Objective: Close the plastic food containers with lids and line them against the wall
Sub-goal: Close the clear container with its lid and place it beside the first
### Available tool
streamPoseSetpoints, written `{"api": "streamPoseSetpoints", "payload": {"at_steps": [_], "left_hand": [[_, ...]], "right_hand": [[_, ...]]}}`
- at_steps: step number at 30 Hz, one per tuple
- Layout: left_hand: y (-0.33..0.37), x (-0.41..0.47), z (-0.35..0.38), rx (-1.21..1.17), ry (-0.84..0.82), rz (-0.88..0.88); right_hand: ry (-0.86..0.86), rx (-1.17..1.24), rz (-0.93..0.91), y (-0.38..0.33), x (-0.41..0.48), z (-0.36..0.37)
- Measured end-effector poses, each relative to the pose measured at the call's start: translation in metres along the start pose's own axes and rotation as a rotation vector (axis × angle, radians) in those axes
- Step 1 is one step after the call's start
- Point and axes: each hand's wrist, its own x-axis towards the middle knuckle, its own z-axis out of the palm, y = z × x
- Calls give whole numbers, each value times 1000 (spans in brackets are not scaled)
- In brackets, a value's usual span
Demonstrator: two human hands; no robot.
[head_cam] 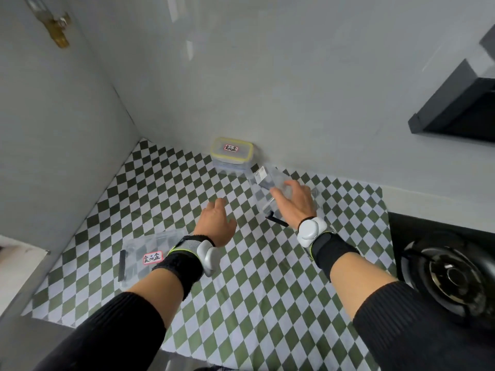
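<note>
A clear food container with a yellow-rimmed lid [232, 153] and a red label stands closed against the back wall. Just right of it, a second clear container [270, 180] with black clips rests on the checkered mat; my right hand [293, 203] lies over its near side with fingers curled on it. A clear lid with a red label and a black clip [146, 259] lies flat on the mat at the front left. Hovering above the middle of the mat, my left hand [218, 223] has its fingers apart and holds nothing.
A green-and-white checkered mat [241, 290] covers the counter. A black gas burner [450, 277] sits at the right, a black range hood [460, 103] above it. Grey walls close the back and left; a brass valve [60, 30] is mounted at the upper left.
</note>
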Motion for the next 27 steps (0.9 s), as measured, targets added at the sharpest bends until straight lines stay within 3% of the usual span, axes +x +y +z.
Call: {"api": "streamPoseSetpoints", "payload": {"at_steps": [4, 7, 10, 14, 16, 19, 22, 27], "left_hand": [[12, -7, 6, 9, -6, -2], [20, -14, 10, -44, -1, 15], [26, -17, 13, -99, 18, 1], [27, -17, 19, -46, 25, -30], [26, -17, 23, -19, -8, -56], [24, -15, 27, 47, -88, -101], [18, -16, 29, 139, -186, -148], [8, -16, 40, 157, -267, -185]], "right_hand": [[-175, 368, 205, 0, -16, -19], [-445, 671, 448, 12, -23, -27], [-665, 791, 541, 28, -26, -29], [-752, 816, 581, 42, -30, -30], [-713, 756, 609, 46, -28, -27], [-479, 508, 633, 52, -17, -25], [-258, 188, 524, 62, -2, -27], [-176, -210, 433, 71, 15, -32]]}}
